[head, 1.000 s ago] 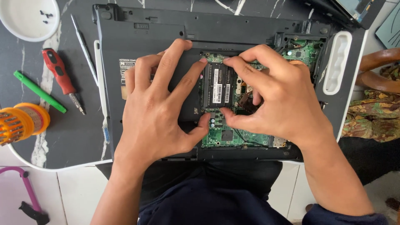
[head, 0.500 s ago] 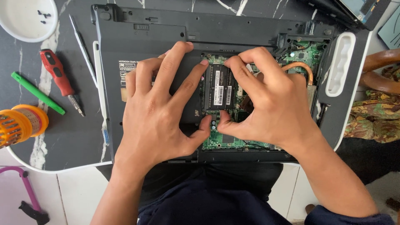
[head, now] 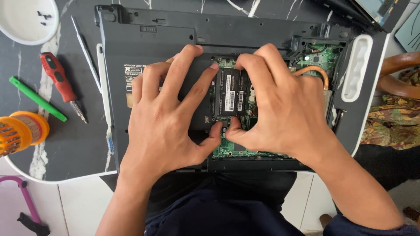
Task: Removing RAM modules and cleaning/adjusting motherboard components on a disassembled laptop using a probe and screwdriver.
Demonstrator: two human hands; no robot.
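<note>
An upturned dark grey laptop (head: 148,48) lies on a round dark marble table, its bottom cover off and the green circuit board (head: 229,148) bared. A memory module (head: 230,94) with a white label sits in its slot in the middle. My left hand (head: 168,118) spreads over the laptop's base, its index fingertip at the module's upper left corner and its thumb at the lower edge. My right hand (head: 280,109) covers the board on the right, its fingers curled on the module's upper right edge and its thumb meeting the left thumb below it.
A red-handled screwdriver (head: 59,83), a green stick tool (head: 37,98), a thin metal pry tool (head: 85,52), a white bowl (head: 26,22) holding small screws and an orange round case (head: 19,131) lie left of the laptop. A copper heat pipe (head: 317,72) shows at the right.
Both hands have shifted slightly on the module and the thumbs have drawn together beneath it. My right hand moved a little left, baring the copper heat pipe.
</note>
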